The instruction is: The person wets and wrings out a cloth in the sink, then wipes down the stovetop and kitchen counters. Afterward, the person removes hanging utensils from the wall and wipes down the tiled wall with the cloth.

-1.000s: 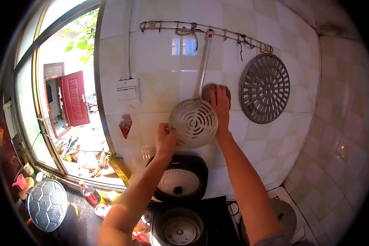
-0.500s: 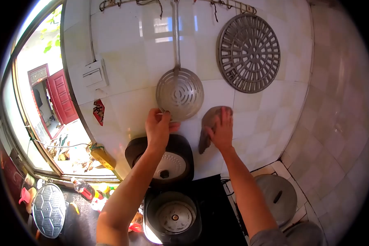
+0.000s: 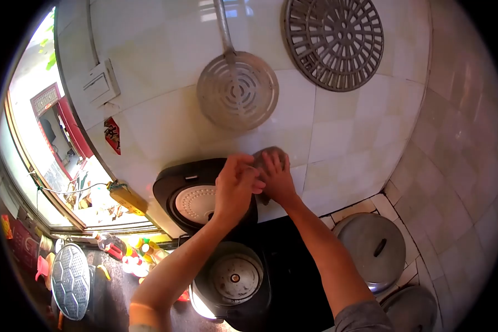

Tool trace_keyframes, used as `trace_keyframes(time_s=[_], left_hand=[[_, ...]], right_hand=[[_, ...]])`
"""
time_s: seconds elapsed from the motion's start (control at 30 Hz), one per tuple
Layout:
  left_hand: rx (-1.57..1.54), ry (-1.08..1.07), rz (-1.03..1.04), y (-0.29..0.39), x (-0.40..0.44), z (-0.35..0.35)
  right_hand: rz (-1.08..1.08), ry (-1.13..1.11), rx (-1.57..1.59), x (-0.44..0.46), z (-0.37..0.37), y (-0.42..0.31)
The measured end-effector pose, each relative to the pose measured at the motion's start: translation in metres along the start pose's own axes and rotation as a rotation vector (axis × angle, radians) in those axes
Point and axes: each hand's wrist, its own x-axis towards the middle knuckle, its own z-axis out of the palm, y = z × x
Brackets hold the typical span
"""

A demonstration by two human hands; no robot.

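In the head view, the right hand (image 3: 278, 180) is spread with its fingers fairly straight and lies over a brownish-grey cloth (image 3: 273, 150), pressing it flat against the tiled wall (image 3: 346, 133). The cloth shows above the fingertips and in a strip below the palm, low on the wall, beneath a hanging skimmer (image 3: 238, 91). The left hand (image 3: 237, 182) is half curled just beside it, its fingertips next to the right hand; whether those fingers touch the cloth or have hold of anything, I cannot tell.

Directly behind the left hand stands the raised lid (image 3: 191, 177) of a rice cooker, its pale dotted inner plate (image 3: 195, 202) partly covered by the wrist. Below, the round cooking well (image 3: 237, 279) is uncovered, between the 2 forearms.

The skimmer hangs by its long handle, slotted disc downward. Up and to its right, a round slotted rack (image 3: 335, 44) hangs on the wall. At lower right are 2 round grey lids (image 3: 371, 249) (image 3: 408, 311), the nearer to the wall bearing a dark handle. At lower left, a perforated metal plate (image 3: 71, 282) stands tilted near several bottles (image 3: 113, 244).
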Motion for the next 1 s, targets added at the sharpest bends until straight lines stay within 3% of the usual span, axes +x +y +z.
trace_keyframes(time_s=[0.1, 0.2, 0.23, 0.3, 0.43, 0.57, 0.7, 0.83, 1.0], left_hand=[[0.214, -0.053, 0.026, -0.02, -0.005, 0.011], [1.028, -0.014, 0.752, -0.011, -0.006, -0.003], [1.143, 0.048, 0.918, -0.001, -0.001, -0.012], [1.506, 0.21, 0.77, 0.019, 0.002, -0.029], [1.57, 0.091, 0.525, 0.019, 0.003, -0.07], [1.532, -0.021, 0.598, 0.047, -0.044, -0.066], [1.405, -0.175, 0.494, 0.063, -0.134, -0.06], [1.372, -0.311, 0.41, 0.036, -0.224, -0.053], [1.37, -0.335, 0.436, -0.028, -0.297, -0.057]], right_hand=[[-0.131, -0.105, -0.01, -0.039, 0.004, -0.007], [-0.275, -0.143, 0.017, -0.085, 0.027, 0.007], [-0.317, -0.249, -0.122, -0.103, 0.034, 0.016], [-0.387, -0.168, -0.145, -0.111, 0.043, 0.03], [-0.335, -0.244, -0.053, -0.103, 0.023, 0.024], [-0.234, -0.274, 0.092, -0.093, 0.005, 0.013], [-0.156, -0.252, 0.159, -0.091, -0.004, 0.0], [0.009, -0.145, 0.197, -0.077, -0.005, -0.02], [-0.01, -0.042, 0.161, -0.014, -0.023, -0.036]])
